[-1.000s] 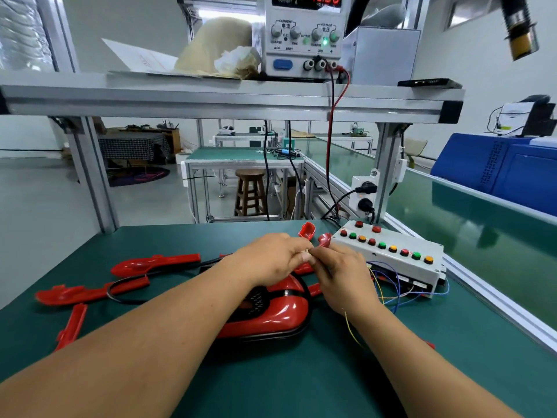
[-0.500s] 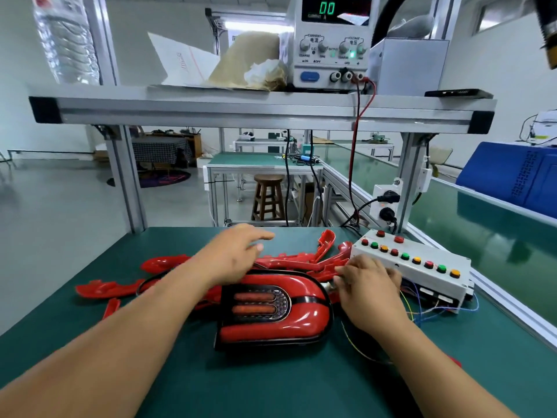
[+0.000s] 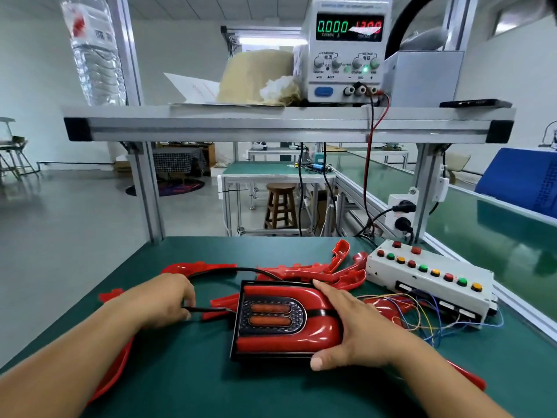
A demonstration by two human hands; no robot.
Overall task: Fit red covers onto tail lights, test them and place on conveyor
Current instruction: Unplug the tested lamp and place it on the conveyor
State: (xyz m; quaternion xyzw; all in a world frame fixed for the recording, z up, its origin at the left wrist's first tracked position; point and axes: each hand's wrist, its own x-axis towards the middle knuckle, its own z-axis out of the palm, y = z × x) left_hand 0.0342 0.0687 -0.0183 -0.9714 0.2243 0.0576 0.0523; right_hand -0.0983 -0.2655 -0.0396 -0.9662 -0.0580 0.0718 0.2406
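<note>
A red tail light (image 3: 277, 321) with a black frame and two orange lamp strips lies flat on the green bench mat (image 3: 211, 384). My right hand (image 3: 352, 324) grips its right end, fingers over the top edge and thumb at the near corner. My left hand (image 3: 168, 300) rests on the mat left of the light and pinches its black cable (image 3: 208, 309). Several loose red covers (image 3: 319, 271) lie behind and around the light. A white test box (image 3: 431, 279) with coloured buttons sits to the right, thin coloured wires (image 3: 422, 318) spilling from it.
A power supply (image 3: 346, 49) showing 0.000 stands on the aluminium shelf (image 3: 286, 123) overhead, red and black leads hanging down. The green conveyor belt (image 3: 488, 236) runs along the right behind a metal rail. A socket block (image 3: 401, 215) is fixed to the right post.
My left hand dropped from the covers to the cable at the light's left. My right hand moved from the wires by the test box onto the light's right end. The camera tilted up.
</note>
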